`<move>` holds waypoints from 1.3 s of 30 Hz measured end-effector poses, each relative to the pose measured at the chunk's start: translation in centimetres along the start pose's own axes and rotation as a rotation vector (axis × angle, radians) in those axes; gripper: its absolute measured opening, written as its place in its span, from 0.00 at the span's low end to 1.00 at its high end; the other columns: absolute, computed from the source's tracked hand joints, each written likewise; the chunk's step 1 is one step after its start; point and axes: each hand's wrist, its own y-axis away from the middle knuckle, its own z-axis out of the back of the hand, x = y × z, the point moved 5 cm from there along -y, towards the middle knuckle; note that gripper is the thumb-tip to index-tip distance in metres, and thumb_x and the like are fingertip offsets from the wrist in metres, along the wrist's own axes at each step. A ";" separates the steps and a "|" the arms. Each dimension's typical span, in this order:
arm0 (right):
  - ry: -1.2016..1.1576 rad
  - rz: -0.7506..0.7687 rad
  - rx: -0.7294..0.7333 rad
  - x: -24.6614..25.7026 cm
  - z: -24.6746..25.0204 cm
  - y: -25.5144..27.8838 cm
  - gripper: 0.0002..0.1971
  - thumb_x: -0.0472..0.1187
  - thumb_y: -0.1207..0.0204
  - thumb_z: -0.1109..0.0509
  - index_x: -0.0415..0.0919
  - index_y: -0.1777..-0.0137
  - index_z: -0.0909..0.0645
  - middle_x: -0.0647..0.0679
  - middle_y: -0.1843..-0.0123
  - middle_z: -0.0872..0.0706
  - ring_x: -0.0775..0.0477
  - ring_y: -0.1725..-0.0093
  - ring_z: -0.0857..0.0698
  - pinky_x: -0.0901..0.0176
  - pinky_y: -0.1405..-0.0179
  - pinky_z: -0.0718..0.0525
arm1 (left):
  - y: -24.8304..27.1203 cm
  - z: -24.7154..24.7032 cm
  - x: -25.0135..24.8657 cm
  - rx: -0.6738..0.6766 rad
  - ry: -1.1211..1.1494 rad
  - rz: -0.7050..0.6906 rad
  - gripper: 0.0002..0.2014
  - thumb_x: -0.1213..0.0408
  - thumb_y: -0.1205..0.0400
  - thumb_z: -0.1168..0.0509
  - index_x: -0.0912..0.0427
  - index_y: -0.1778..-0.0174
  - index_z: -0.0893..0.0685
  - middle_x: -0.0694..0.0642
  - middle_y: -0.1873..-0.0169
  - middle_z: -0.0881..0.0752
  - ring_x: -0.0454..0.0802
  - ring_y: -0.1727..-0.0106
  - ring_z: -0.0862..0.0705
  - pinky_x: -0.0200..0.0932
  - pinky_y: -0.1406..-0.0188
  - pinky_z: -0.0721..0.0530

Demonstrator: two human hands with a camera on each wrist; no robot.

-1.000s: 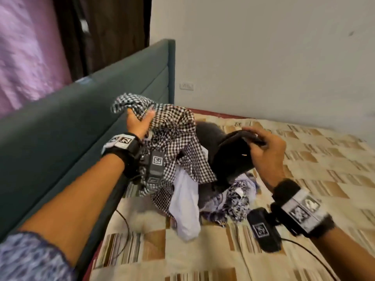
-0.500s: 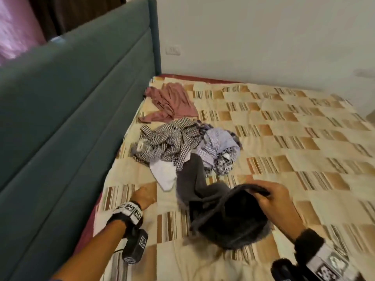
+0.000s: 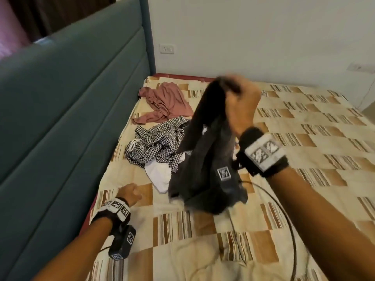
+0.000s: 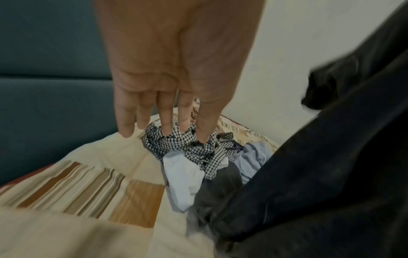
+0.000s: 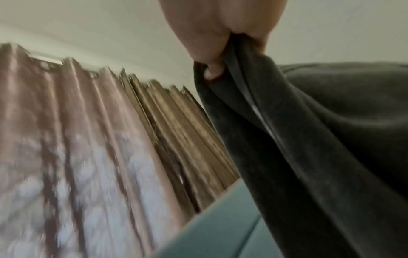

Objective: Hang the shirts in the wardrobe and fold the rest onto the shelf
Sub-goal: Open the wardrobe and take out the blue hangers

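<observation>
Our right hand (image 3: 242, 106) gripped the dark garment (image 3: 205, 159), hanging lengthwise top to bottom at frame centre; left hand (image 4: 172, 73) slack-fingered, empty.

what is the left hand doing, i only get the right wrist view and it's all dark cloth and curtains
Observer: The left hand holds nothing. Its fingers are straight, and it hangs low over the bedspread, near the headboard side.
Operator: ok and what other clothes are on the bed
Observer: A crumpled checked shirt lies in a heap with a white garment at its near edge. A pink garment lies beyond them, toward the wall.
Operator: where's my dark garment relative to that heap
Observer: The dark garment hangs from the right hand, just right of the heap and covering its right edge.
</observation>
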 end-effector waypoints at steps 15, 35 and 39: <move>0.686 -0.432 1.322 -27.5 -11.2 21.5 0.14 0.42 0.24 0.31 0.42 0.39 0.16 0.44 0.37 0.15 0.40 0.35 0.19 0.52 0.34 0.24 | -4.6 -1.8 6.5 0.063 -0.003 0.100 0.27 0.65 0.21 0.32 0.65 0.26 0.29 0.61 0.28 0.25 0.58 0.28 0.26 0.42 0.32 0.29; 0.638 -0.451 1.001 -22.1 0.2 27.8 0.19 0.39 0.18 0.40 0.42 0.28 0.27 0.41 0.31 0.22 0.40 0.32 0.24 0.51 0.32 0.31 | 9.2 -12.3 -4.2 0.205 -0.162 -0.249 0.25 0.64 0.18 0.38 0.57 0.23 0.33 0.56 0.26 0.29 0.53 0.26 0.29 0.40 0.29 0.32; 0.686 -0.480 0.885 -19.3 7.3 29.5 0.18 0.38 0.19 0.40 0.42 0.29 0.26 0.42 0.35 0.21 0.40 0.35 0.23 0.51 0.34 0.32 | 14.4 -14.2 -9.7 0.184 -0.280 -0.446 0.26 0.64 0.16 0.40 0.57 0.22 0.36 0.56 0.25 0.30 0.52 0.25 0.32 0.41 0.30 0.35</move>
